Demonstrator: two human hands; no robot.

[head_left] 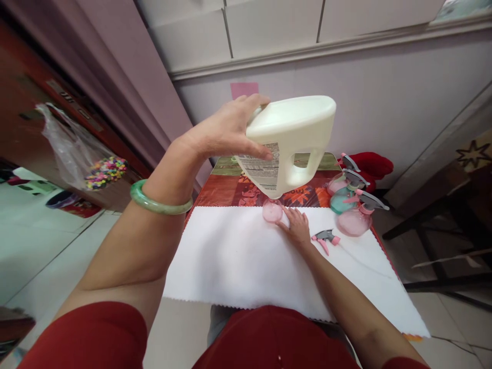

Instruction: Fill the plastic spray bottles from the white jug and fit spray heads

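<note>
My left hand [226, 130] grips a big white plastic jug [292, 138] by its base and holds it tipped neck-down. The jug's neck sits right over a small pink bottle [272, 210] that stands open on a white cloth [238, 256]. My right hand [295, 225] rests on the cloth, its fingers closed against the pink bottle's right side. A loose pink and grey spray trigger [326, 238] lies just right of that hand. A green bangle [157, 202] circles my left wrist.
Three spray bottles [351, 205], pink and teal with grey triggers, stand at the table's far right. A red object [371, 164] lies behind them by the wall. A plastic bag of coloured beads [98, 171] hangs at the left. The small table has a red patterned top [226, 189].
</note>
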